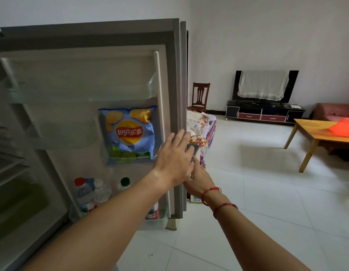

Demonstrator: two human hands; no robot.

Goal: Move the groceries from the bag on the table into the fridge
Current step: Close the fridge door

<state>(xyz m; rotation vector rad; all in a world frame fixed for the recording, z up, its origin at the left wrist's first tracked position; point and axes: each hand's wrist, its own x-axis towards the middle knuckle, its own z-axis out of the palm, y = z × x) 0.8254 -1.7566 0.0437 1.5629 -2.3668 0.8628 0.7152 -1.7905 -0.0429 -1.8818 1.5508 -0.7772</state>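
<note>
— Forearms (pixel 103 227), two, lower frame. State of each grip?
— Entry one, left grip (pixel 174 155): released, fingers straight and spread, flat against the inner edge of the open fridge door (pixel 169 75), centre of frame. Entry two, right grip (pixel 199 178): just below and right of it, thumb on a dark handle (pixel 193 150) at the door's outer side. Its fingers are hidden behind the edge, so I cannot tell whether it is clenched. Two red cords (pixel 210 192) circle that wrist.
— Door stock?
— Middle door shelf: one blue Lay's chip bag (pixel 128 133), upright. Bottom door shelf: bottles (pixel 83 194), upright, with red, white and green caps.
— Grocery bag?
— One orange-red bag (pixel 343 127), lying on the wooden bench (pixel 306 124), right edge of frame, well apart from the fridge.
</note>
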